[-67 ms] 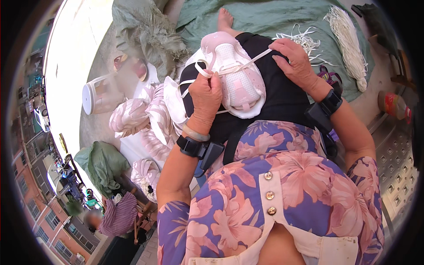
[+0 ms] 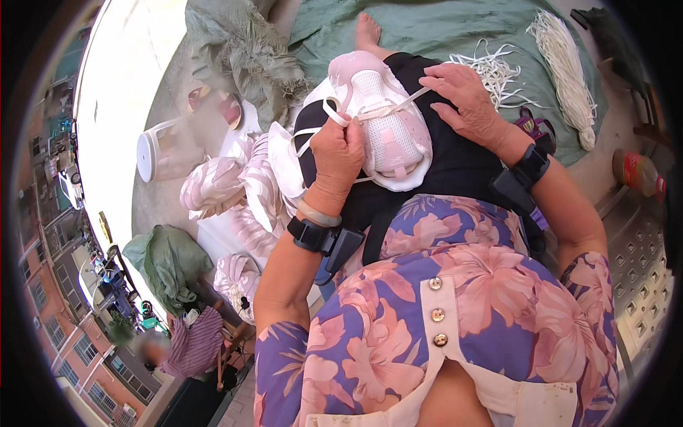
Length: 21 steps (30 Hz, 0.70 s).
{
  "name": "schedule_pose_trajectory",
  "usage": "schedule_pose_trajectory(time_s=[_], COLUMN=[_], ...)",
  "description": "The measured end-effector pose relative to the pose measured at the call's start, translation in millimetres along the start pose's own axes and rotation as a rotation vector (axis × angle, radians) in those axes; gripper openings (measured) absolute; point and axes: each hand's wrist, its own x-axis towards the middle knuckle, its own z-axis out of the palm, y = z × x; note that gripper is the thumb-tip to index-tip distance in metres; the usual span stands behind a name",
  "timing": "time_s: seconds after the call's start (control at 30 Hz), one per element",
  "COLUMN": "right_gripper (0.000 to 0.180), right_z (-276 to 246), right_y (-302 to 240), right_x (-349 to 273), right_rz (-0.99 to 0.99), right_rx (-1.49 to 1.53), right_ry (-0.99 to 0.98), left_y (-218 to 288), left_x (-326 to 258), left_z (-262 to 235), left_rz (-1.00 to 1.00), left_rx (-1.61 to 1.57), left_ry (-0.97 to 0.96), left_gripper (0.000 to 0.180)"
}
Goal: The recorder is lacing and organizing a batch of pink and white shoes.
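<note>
Pink shoe (image 2: 380,121) on lap; left hand (image 2: 340,153) fingers pinch lace (image 2: 334,114), right hand (image 2: 466,96) at 2 o'clock pins lace flat. Keep lace taut.

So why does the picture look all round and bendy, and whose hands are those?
The camera sits on a person's head and looks down, so you see their own arms coming up from the bottom. Its lens is very wide, which bends the edges into a circle. The person sits with a pink shoe on their lap. The left hand pinches a white lace that crosses the shoe, and the right hand rests flat by the shoe, on the lace's other end. Both wrists wear black bands. Ahead lies a green cloth with a lace bundle and loose laces. To the left are more shoes and a jug.
</note>
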Motion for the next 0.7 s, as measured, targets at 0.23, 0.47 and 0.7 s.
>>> schedule_pose_trajectory(time_s=[0.23,0.47,0.7], right_gripper=[0.024,0.012,0.015], right_z=[9,-48,-185], right_y=[10,24,134], right_x=[10,12,-42], right_rz=[-0.070,-0.073,0.089], right_rx=[0.057,0.158,-0.271], right_ry=[-0.318,-0.415,-0.328], left_y=[-13,-11,9], left_x=[-7,-1,6], left_z=[2,-7,-9], left_rz=[-0.252,-0.588,-0.607], left_rx=[-0.181,-0.583,-0.575], left_ry=[-0.036,-0.123,-0.111], left_gripper=[0.011,0.012,0.012])
